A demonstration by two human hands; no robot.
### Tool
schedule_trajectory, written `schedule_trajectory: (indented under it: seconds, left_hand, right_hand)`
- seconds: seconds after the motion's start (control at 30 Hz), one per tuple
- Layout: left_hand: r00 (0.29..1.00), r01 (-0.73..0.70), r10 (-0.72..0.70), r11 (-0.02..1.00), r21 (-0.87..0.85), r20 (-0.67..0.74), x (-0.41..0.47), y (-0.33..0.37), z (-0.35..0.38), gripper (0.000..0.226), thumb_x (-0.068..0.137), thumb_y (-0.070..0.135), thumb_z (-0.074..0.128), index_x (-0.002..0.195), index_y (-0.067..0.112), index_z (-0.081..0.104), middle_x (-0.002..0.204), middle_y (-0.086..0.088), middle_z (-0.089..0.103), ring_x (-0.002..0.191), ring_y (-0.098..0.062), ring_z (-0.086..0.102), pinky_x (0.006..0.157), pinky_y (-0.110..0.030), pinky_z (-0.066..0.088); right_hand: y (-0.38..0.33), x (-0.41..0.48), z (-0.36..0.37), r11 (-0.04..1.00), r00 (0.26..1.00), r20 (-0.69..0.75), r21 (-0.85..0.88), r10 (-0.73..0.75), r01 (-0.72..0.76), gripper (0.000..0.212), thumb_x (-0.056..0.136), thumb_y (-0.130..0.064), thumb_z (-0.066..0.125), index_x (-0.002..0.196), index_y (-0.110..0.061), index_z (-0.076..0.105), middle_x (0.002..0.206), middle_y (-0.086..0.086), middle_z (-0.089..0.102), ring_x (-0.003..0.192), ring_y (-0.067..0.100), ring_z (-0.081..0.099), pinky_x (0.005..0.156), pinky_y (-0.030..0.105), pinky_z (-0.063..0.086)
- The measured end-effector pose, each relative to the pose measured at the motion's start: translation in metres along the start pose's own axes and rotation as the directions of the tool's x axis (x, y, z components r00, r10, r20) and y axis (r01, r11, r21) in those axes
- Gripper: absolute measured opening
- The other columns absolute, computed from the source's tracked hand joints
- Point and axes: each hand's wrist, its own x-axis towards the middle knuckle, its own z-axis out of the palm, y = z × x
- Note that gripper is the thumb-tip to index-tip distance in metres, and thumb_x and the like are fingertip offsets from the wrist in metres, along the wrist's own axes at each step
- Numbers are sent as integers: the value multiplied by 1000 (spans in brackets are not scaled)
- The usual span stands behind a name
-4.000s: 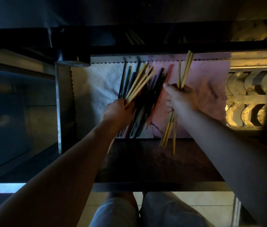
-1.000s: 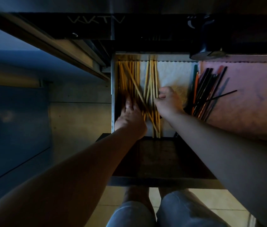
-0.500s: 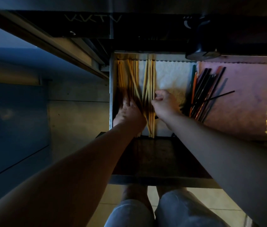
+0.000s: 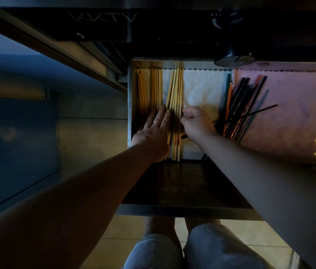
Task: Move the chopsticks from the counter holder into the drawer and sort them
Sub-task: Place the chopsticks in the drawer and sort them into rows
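Left hand point(image 4: 153, 131) flat, fingers straight, pressing wooden chopsticks point(image 4: 176, 88) onto the drawer point(image 4: 130, 98) floor. Right hand point(image 4: 197, 125) just beside it, fingers curled at the bundle's edge; whether it holds a stick is unclear. Right of that hand: white liner point(image 4: 199, 88), then dark chopsticks point(image 4: 238, 101) fanned on pink liner point(image 4: 292, 105). Beyond the fingertips, the counter front point(image 4: 163, 26) is scratched "VKTV".

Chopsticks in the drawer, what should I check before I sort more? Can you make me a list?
1. Wooden chopsticks grouped at the drawer's left: ok.
2. Left hand flat on them: ok.
3. Right hand pinching one: cannot tell.
4. Dark chopsticks lined up: not ok, they fan out.
5. Thin black chopstick lying across the pile: not ok.
6. Wooden and dark apart: ok.
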Motion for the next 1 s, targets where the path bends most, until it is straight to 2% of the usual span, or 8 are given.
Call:
schedule_trajectory:
  seconds: [0.1,0.23,0.3,0.4,0.47,0.63,0.87,1.0]
  left_hand:
    - [1000,22,-21,999,31,-14,-4,2,1,97,94,39,54,151,28,-23,152,11,-42,147,-14,-22,114,-50,24]
    - [996,66,-64,998,-23,61,-3,7,0,98,95,35,55,150,25,-25,149,7,-47,148,-19,-16,114,-50,24]
    - [997,61,-60,998,-18,48,-3,8,1,95,96,35,53,151,23,-24,150,5,-46,148,-18,-18,115,-50,23]
    - [1000,14,-14,1000,5,19,-6,6,4,88,99,38,45,151,22,-24,152,4,-42,146,-16,-23,117,-50,17]
    - [999,10,-9,1000,-18,47,-8,4,5,88,98,39,45,151,24,-24,153,5,-41,146,-16,-23,117,-51,17]
    - [995,60,-55,996,-69,79,-14,4,3,97,95,29,55,151,25,-24,152,5,-42,148,-21,-18,116,-52,20]
    - [986,158,-143,968,-194,85,-6,7,3,102,94,39,57,151,18,-25,160,-4,-27,150,-30,-3,118,-47,15]
    - [990,131,-117,969,-208,76,-7,4,2,103,93,41,57,150,17,-26,158,-5,-31,150,-30,-4,119,-45,13]
  right_hand:
    - [-2,0,-2,1000,1000,19,-3,-11,11,38,93,-15,53,131,-16,56,127,3,62,116,18,58,96,25,44]
    - [-5,1,-3,999,999,6,-19,-39,40,42,94,-16,52,136,-19,51,135,1,57,122,18,54,98,25,41]
    - [-8,1,-3,996,996,45,-46,-72,74,45,94,-16,52,139,-21,48,140,2,54,125,19,53,93,24,40]
    - [-12,3,-1,993,990,91,-48,-106,111,48,93,-19,54,140,-25,47,140,-1,53,109,15,57,81,22,41]
    - [-14,4,1,990,990,81,-65,-119,125,48,93,-21,53,141,-28,45,139,-2,51,97,10,53,75,23,42]
    - [-17,9,5,984,988,67,-100,-138,144,52,94,-21,53,144,-28,40,144,0,45,113,17,54,76,22,41]
    - [-21,18,12,976,982,77,-115,-175,183,56,94,-23,53,146,-29,33,131,9,54,90,18,59,57,18,39]
    - [-26,22,16,974,977,110,-114,-185,197,56,92,-24,52,146,-25,36,137,5,50,103,23,61,60,19,41]
